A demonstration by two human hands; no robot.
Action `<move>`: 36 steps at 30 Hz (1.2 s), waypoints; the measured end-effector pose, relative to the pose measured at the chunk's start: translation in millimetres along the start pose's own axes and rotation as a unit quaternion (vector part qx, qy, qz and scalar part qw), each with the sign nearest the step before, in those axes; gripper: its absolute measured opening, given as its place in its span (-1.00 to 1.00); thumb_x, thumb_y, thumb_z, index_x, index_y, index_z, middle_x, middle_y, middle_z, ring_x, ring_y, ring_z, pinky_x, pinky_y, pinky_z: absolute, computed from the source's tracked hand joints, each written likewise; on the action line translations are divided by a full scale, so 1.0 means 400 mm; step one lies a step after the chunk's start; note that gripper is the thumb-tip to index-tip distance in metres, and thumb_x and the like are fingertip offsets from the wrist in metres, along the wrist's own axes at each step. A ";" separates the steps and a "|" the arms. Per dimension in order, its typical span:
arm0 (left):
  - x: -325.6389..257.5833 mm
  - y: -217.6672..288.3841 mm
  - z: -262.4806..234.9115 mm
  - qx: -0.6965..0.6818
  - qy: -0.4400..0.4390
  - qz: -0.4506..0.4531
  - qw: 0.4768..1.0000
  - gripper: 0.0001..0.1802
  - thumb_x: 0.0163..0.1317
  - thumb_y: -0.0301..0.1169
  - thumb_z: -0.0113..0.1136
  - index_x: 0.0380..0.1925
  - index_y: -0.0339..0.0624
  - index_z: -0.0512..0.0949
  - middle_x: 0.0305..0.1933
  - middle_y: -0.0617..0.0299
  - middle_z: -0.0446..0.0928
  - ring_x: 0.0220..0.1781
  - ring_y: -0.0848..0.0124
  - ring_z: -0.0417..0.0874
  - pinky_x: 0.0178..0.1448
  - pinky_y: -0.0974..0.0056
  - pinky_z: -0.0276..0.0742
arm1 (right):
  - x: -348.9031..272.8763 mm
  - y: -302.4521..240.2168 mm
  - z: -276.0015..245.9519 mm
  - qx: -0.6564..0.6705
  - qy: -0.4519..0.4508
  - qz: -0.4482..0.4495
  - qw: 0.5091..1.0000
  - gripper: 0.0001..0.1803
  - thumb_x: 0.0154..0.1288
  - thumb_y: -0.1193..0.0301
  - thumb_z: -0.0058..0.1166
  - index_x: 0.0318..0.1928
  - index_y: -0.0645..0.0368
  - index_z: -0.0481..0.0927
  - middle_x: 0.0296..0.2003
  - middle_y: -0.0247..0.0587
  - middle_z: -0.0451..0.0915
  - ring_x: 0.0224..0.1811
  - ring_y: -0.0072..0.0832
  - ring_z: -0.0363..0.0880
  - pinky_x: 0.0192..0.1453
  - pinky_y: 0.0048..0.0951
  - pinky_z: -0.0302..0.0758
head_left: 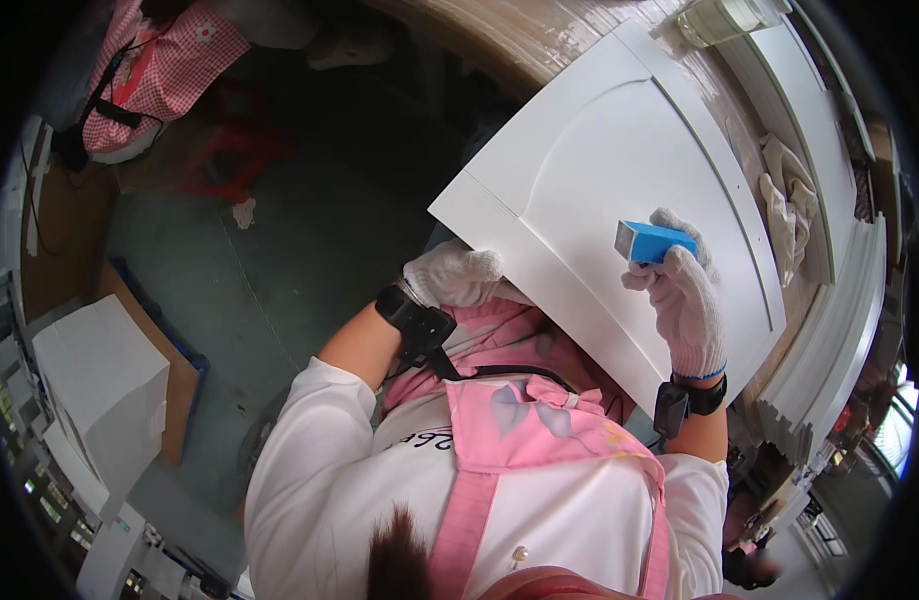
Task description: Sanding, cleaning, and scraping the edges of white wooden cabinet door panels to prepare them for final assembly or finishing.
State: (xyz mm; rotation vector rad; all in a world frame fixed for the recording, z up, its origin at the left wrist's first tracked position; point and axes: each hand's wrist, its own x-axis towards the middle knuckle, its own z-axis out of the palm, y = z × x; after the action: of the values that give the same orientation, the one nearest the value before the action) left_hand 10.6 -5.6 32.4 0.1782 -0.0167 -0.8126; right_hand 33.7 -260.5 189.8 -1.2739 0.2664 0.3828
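A white cabinet door panel (619,170) with an arched moulded groove lies tilted in front of me, its far end on a wrapped work surface. My left hand (454,275), in a white knitted glove, is closed on the panel's near left edge, thumb on top; the fingers beneath are hidden. Above the panel's right part, my right hand (684,290), gloved too, pinches a blue sanding block (656,243) with a pale grey end between thumb and fingers. Whether the block touches the panel I cannot tell.
A glass jar (724,20) and a crumpled beige cloth (787,205) rest beyond the panel. Stacked white panels (829,330) stand at right. At left are a pile of white boards (109,380), a red stool (237,160) and another person in a checked apron (164,80).
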 end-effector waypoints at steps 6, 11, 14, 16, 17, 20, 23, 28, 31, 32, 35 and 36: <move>-0.015 -0.003 0.021 0.062 0.011 0.013 0.998 -0.27 0.21 -0.23 0.31 0.27 -0.36 0.26 0.26 -0.15 0.41 0.23 -0.05 0.53 0.30 -0.23 0.43 | -0.048 0.067 -0.075 0.170 -0.012 0.042 0.985 -0.48 0.38 0.28 0.08 0.21 0.38 0.39 -0.12 -0.07 0.56 -0.26 -0.43 0.59 -0.19 -0.37 0.59; -0.003 -0.014 0.003 0.101 0.046 0.013 0.994 -0.25 0.23 -0.18 0.29 0.30 -0.36 0.23 0.29 -0.15 0.38 0.27 -0.04 0.49 0.32 -0.21 0.43 | -0.072 0.088 -0.140 0.252 -0.015 0.036 0.967 -0.47 0.41 0.25 0.05 0.23 0.38 0.37 -0.09 -0.07 0.57 -0.23 -0.41 0.57 -0.09 -0.31 0.57; -0.007 -0.011 0.004 0.078 0.024 0.026 0.996 -0.33 0.30 -0.25 0.21 0.31 -0.34 0.23 0.27 -0.10 0.41 0.29 -0.02 0.47 0.33 -0.22 0.42 | -0.095 0.095 -0.185 0.297 -0.011 -0.015 0.955 -0.48 0.44 0.22 0.00 0.21 0.37 0.39 -0.03 -0.06 0.57 -0.13 -0.36 0.59 0.02 -0.24 0.56; -0.002 -0.005 -0.007 0.069 0.026 0.026 0.997 -0.35 0.33 -0.26 0.17 0.31 -0.35 0.22 0.28 -0.12 0.40 0.30 -0.03 0.46 0.33 -0.22 0.43 | -0.133 0.106 -0.180 0.302 0.005 -0.051 0.952 -0.50 0.47 0.19 -0.05 0.19 0.35 0.41 0.04 -0.04 0.56 0.00 -0.30 0.57 0.16 -0.16 0.50; 0.000 -0.012 -0.021 0.069 0.034 0.037 0.996 -0.36 0.34 -0.26 0.16 0.31 -0.36 0.22 0.29 -0.13 0.39 0.31 -0.03 0.45 0.33 -0.22 0.44 | -0.148 0.115 -0.167 0.294 0.006 -0.062 0.954 -0.51 0.48 0.18 -0.08 0.18 0.35 0.42 0.07 -0.03 0.55 0.07 -0.28 0.55 0.24 -0.12 0.46; 0.003 -0.032 0.006 0.108 0.080 0.062 0.989 -0.39 0.36 -0.25 0.13 0.29 -0.35 0.24 0.28 -0.12 0.39 0.30 -0.02 0.45 0.32 -0.18 0.47 | -0.220 0.207 -0.134 0.306 -0.019 -0.040 0.951 -0.49 0.49 0.13 -0.10 0.18 0.33 0.41 0.09 -0.01 0.53 0.15 -0.22 0.50 0.33 -0.07 0.38; -0.014 -0.020 -0.002 0.155 0.116 0.091 0.977 -0.47 0.37 -0.27 0.09 0.24 -0.33 0.30 0.26 -0.09 0.42 0.27 0.01 0.49 0.25 -0.11 0.57 | -0.311 0.234 -0.202 0.334 0.006 -0.034 0.942 -0.33 0.40 -0.02 -0.02 0.19 0.34 0.36 0.09 0.06 0.50 0.23 -0.13 0.45 0.37 -0.02 0.35; 0.001 -0.029 0.032 0.223 0.186 0.108 0.951 -0.50 0.34 -0.29 0.12 0.21 -0.30 0.35 0.24 0.00 0.45 0.23 0.14 0.53 0.19 0.03 0.61 | -0.652 0.314 -0.589 0.411 0.232 -0.252 0.845 -0.36 0.44 0.00 -0.09 0.16 0.39 0.37 0.08 0.11 0.50 0.19 -0.08 0.47 0.38 -0.02 0.39; 0.005 -0.030 0.046 0.254 0.215 0.130 0.934 -0.46 0.30 -0.30 0.18 0.21 -0.31 0.35 0.24 0.03 0.45 0.24 0.16 0.52 0.28 0.10 0.54 | -0.814 0.343 -0.713 0.356 0.534 -0.322 0.696 -0.44 0.51 0.12 -0.16 0.15 0.45 0.36 0.04 0.18 0.52 0.12 -0.08 0.53 0.32 -0.07 0.49; 0.016 -0.034 0.045 0.266 0.221 0.128 0.930 -0.46 0.30 -0.28 0.17 0.21 -0.31 0.35 0.24 0.03 0.45 0.24 0.18 0.52 0.28 0.11 0.54 | -0.852 0.343 -0.709 0.372 0.517 -0.340 0.693 -0.51 0.50 0.17 -0.11 0.11 0.42 0.38 0.00 0.15 0.55 0.05 -0.10 0.56 0.25 -0.10 0.55; 0.011 -0.015 0.034 0.282 0.226 0.123 0.924 -0.46 0.32 -0.27 0.16 0.22 -0.31 0.34 0.23 0.04 0.46 0.22 0.21 0.53 0.27 0.13 0.55 | -0.870 0.349 -0.691 0.333 0.456 -0.332 0.756 -0.54 0.48 0.19 -0.06 0.11 0.37 0.42 -0.03 0.11 0.56 0.03 -0.10 0.58 0.21 -0.08 0.57; 0.010 -0.013 0.028 0.276 0.227 0.123 0.926 -0.46 0.33 -0.26 0.15 0.22 -0.31 0.34 0.22 0.05 0.47 0.22 0.22 0.54 0.26 0.15 0.55 | -0.855 0.340 -0.675 0.342 0.459 -0.330 0.751 -0.56 0.43 0.23 0.00 0.14 0.31 0.44 -0.04 0.06 0.57 0.02 -0.11 0.59 0.17 -0.07 0.58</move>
State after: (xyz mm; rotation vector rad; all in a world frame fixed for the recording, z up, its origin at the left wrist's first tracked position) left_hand 8.8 -13.6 42.2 0.8796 0.1676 -0.4817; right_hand -329.4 -531.5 133.6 -0.6428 0.6812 -0.9399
